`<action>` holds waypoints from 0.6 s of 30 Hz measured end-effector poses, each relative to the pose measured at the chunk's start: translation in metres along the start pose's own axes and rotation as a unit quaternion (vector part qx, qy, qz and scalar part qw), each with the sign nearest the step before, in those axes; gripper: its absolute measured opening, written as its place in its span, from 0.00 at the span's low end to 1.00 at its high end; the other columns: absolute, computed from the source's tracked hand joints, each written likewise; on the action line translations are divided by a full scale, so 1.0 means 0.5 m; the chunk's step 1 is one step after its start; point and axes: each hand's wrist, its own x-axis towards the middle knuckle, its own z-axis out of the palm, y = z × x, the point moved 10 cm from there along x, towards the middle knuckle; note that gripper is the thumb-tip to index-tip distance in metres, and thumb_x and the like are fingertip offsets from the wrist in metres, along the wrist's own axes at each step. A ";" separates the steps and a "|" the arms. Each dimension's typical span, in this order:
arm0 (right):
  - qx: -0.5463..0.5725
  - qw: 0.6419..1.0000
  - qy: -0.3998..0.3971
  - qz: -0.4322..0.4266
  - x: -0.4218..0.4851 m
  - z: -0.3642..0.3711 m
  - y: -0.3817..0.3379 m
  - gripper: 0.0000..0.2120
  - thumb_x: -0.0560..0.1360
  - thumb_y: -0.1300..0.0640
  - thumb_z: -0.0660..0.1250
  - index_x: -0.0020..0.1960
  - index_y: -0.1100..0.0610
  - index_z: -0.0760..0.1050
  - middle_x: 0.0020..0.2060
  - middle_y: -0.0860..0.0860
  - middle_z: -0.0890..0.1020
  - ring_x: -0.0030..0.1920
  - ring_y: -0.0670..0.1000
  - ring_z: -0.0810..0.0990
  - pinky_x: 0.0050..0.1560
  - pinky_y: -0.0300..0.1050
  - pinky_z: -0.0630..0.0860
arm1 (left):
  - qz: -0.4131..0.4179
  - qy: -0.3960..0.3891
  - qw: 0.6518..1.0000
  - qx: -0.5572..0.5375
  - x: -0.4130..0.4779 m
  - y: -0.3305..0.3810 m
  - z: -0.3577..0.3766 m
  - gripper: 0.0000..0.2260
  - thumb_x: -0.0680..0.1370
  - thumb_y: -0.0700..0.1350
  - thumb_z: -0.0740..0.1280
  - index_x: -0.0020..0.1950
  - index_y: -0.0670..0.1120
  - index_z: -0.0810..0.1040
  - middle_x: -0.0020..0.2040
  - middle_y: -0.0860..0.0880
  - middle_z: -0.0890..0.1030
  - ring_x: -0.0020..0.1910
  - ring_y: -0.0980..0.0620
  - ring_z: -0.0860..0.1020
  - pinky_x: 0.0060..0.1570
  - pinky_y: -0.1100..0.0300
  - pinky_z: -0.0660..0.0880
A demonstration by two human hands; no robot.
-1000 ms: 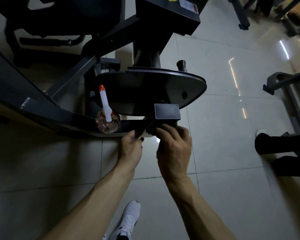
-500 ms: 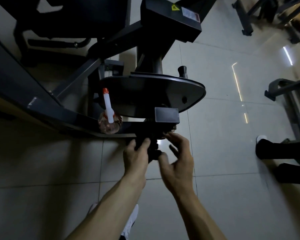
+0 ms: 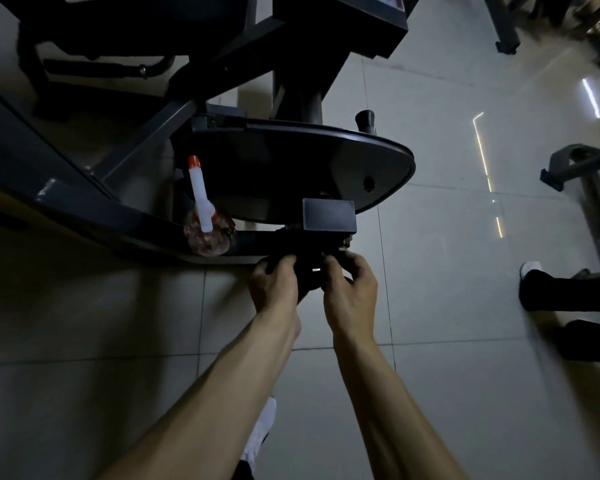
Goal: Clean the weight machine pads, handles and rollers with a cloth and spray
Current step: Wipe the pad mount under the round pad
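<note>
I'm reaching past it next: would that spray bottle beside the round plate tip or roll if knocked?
Probably tips easily: the spray bottle has a tall narrow nozzle over a small rounded body, and seems perched on the machine's dark frame bar. The rounded body suggests it could roll once down. It looks like clear plastic, so likely light, not fragile.

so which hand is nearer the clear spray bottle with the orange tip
The left hand: the clear, orange-tipped spray bottle stands up and left of it; the right hand is farther off.
</note>
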 end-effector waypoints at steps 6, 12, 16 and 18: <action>0.013 1.000 -0.003 0.011 0.005 0.004 0.017 0.08 0.80 0.52 0.69 0.59 0.47 0.79 0.52 0.41 0.85 0.55 0.45 0.84 0.60 0.54 0.83 | -0.066 0.009 0.998 -0.023 0.015 -0.010 0.013 0.11 0.79 0.46 0.70 0.60 0.44 0.79 0.56 0.44 0.84 0.53 0.44 0.82 0.55 0.51 0.81; 0.020 1.000 -0.017 0.006 0.005 0.005 0.013 0.08 0.81 0.52 0.69 0.59 0.48 0.79 0.53 0.44 0.85 0.51 0.45 0.85 0.57 0.56 0.84 | -0.043 0.024 0.999 0.003 0.017 -0.014 0.004 0.15 0.79 0.47 0.70 0.64 0.44 0.76 0.59 0.44 0.82 0.52 0.45 0.81 0.57 0.51 0.79; 0.019 1.000 -0.020 0.008 0.005 0.000 0.014 0.07 0.81 0.51 0.69 0.58 0.46 0.79 0.52 0.43 0.85 0.51 0.48 0.85 0.54 0.58 0.84 | -0.101 -0.005 0.994 -0.029 0.011 -0.026 0.022 0.13 0.81 0.48 0.68 0.64 0.44 0.76 0.61 0.44 0.81 0.59 0.43 0.80 0.66 0.48 0.76; 0.022 0.999 -0.023 0.008 0.006 -0.001 0.015 0.07 0.80 0.51 0.70 0.59 0.47 0.79 0.52 0.42 0.85 0.51 0.47 0.85 0.54 0.57 0.84 | -0.073 0.000 0.997 -0.001 0.005 -0.021 0.016 0.14 0.80 0.47 0.70 0.63 0.44 0.77 0.57 0.44 0.81 0.55 0.44 0.80 0.61 0.51 0.78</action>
